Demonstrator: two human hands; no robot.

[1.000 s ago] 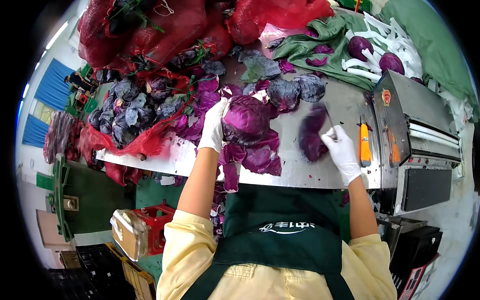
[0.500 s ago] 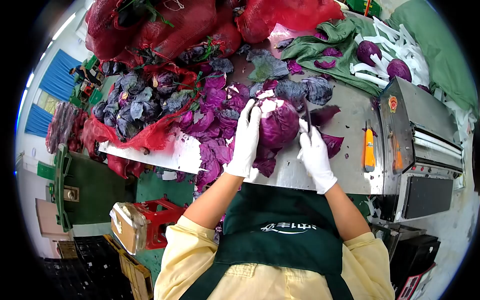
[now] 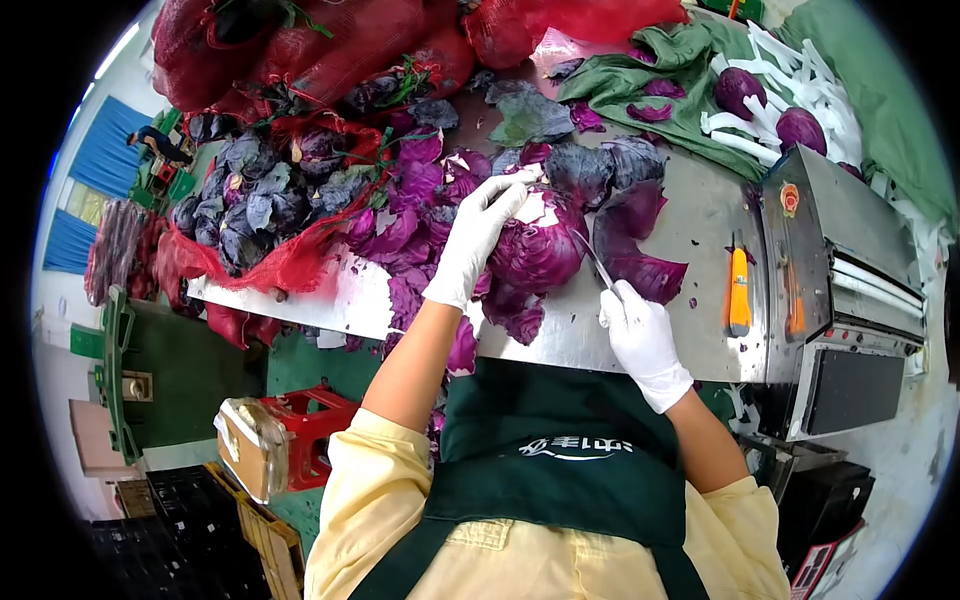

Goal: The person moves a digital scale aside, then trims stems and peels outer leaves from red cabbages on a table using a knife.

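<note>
A red cabbage [image 3: 545, 252] with a pale cut top rests on the steel table [image 3: 715, 340]. My left hand [image 3: 478, 238], in a white glove, grips the cabbage from its upper left side. In my gloved right hand [image 3: 643, 340] is a knife [image 3: 597, 262], its thin blade pointing up and left with the tip at the cabbage's right side. Just right of the cabbage lie loose purple leaves [image 3: 635, 250]. Darker outer leaves [image 3: 580, 178] lie behind it, and more trimmed leaves [image 3: 405, 225] are heaped to the left.
An open red net bag [image 3: 290, 268] of untrimmed cabbages stands at the left, with full red sacks [image 3: 330, 55] behind. On the right are a yellow-handled cutter [image 3: 739, 290] and a steel machine [image 3: 840, 260]. Trimmed cabbages [image 3: 800, 130] sit by white strips at the back right.
The knife has moved down and toward me, with my right hand lower. Another large purple leaf now lies right of the cabbage. My left hand and the cabbage have shifted slightly left.
</note>
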